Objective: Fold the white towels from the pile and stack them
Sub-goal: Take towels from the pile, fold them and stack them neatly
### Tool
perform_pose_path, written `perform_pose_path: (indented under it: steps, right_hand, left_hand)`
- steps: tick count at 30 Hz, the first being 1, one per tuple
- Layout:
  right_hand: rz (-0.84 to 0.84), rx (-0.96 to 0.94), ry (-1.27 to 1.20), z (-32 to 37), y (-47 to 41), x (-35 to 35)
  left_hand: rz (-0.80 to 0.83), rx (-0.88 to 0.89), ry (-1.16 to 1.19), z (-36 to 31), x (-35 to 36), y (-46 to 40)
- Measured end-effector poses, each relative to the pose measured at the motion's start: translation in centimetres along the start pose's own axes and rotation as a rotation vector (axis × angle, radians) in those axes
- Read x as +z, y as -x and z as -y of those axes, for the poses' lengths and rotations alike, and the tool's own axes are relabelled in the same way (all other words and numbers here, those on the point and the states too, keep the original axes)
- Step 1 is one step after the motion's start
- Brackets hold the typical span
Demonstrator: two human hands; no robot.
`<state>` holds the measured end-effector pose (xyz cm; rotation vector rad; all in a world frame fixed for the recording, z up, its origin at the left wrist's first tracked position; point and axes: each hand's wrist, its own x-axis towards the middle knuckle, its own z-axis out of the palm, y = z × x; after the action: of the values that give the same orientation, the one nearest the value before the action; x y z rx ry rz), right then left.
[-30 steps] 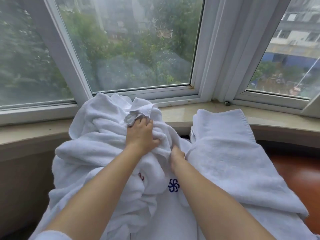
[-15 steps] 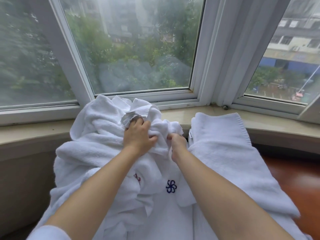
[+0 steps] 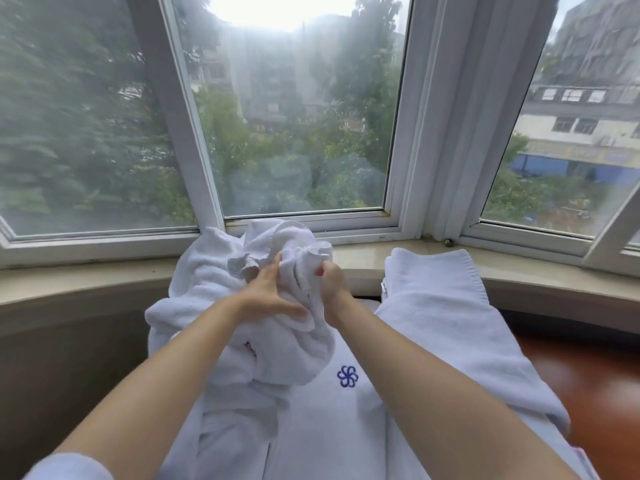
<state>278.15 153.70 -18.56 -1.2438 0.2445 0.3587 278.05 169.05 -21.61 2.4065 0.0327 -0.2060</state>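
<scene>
1. The left hand (image 3: 268,299) lies on the bunched white towel (image 3: 294,271) at the top of the pile (image 3: 207,306). Its fingers reach forward into the cloth beside a greyish crumpled corner, and its thumb is stretched along the fold toward the right wrist; I cannot tell whether this grip pinches the cloth or only presses on it.
2. The right hand (image 3: 330,277) is just beside the left, on the towel's right edge. Its grip is curled, pinching a rolled hem of the towel between thumb and fingers.
3. The towel rises between the 2 hands, and its upper part stands in front of the window frame (image 3: 311,223).
4. To the right, apart from the pile, lies a flat folded towel (image 3: 443,306), its far end resting on the stone windowsill (image 3: 360,258).
5. Under both forearms spreads a white cloth with a blue flower emblem (image 3: 347,376) stitched on it; the pile's lower folds hang over its left part.
6. A dark reddish-brown surface (image 3: 595,393) shows at the right, beyond the folded towel.
7. The held towel is white terry, rumpled into thick soft folds. A small red mark (image 3: 250,348) shows on a fold lower in the pile.
</scene>
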Motion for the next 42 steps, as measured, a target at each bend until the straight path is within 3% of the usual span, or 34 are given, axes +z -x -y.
perform_pose_path:
  steps: [3,6,9,13,19,27,32,37,39,42]
  right_hand:
    - [0.048,0.005,0.117,-0.6,-0.2,-0.3]
    - [0.14,0.004,0.164,-0.8,-0.9,-1.1]
    - [0.107,-0.027,0.348,-1.6,-1.5,-1.4]
    - [0.073,-0.155,0.425,-3.3,-2.8,-1.8]
    - [0.16,-0.166,0.399,-4.3,-4.4,-1.0]
    - [0.15,-0.15,0.465,-5.2,-5.5,0.0]
    - [-0.099,-0.106,0.292,-6.2,-4.7,-2.1]
    - [-0.425,-0.037,0.409,-6.8,-3.5,-5.5]
    - [-0.451,-0.076,0.541,-6.4,-2.8,-7.2]
    - [-0.274,-0.157,1.168,-5.5,-1.7,-10.0]
  left_hand:
    - [-0.038,0.016,-0.018,0.8,1.4,0.4]
    - [-0.016,-0.015,0.204,0.3,0.9,-0.5]
    - [0.039,-0.038,0.425,-0.2,-0.1,-1.6]
    - [0.037,-0.013,0.456,-0.5,-0.3,-2.4]
    - [-0.052,-0.211,0.247,-0.1,-1.8,-4.4]
    - [-0.33,-0.217,-0.006,0.8,-0.8,-6.7]
    - [-0.344,-0.219,0.106,1.6,0.4,-7.0]
    - [-0.364,-0.264,0.264,3.2,-0.3,-7.3]
    - [-0.369,-0.255,0.254,2.8,0.0,-7.2]
    - [-0.394,-0.235,0.209,1.7,0.9,-6.5]
